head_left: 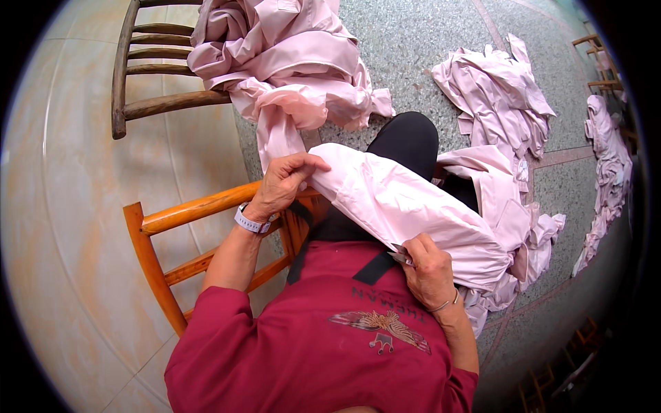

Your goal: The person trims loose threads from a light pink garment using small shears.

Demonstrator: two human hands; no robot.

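A pale pink garment (406,199) lies across my lap over black trousers (407,141), its near edge pulled fairly straight between my hands. My left hand (281,184) pinches the garment's far-left end between thumb and fingers. Close to that edge, further right, my right hand (428,272) is closed round small metal thread snips (401,256). Their pointed tips show beside the cloth; the rest is hidden in my fingers. More of the pink cloth bunches up past my right hand and hangs toward the floor.
A wooden chair (155,107) ahead on the left bears a big heap of pink garments (296,55). Another pink pile (492,93) lies on the speckled floor (406,41); a third (606,179) stretches along the far right. An orange wooden chair rail (200,208) stands beside my left arm.
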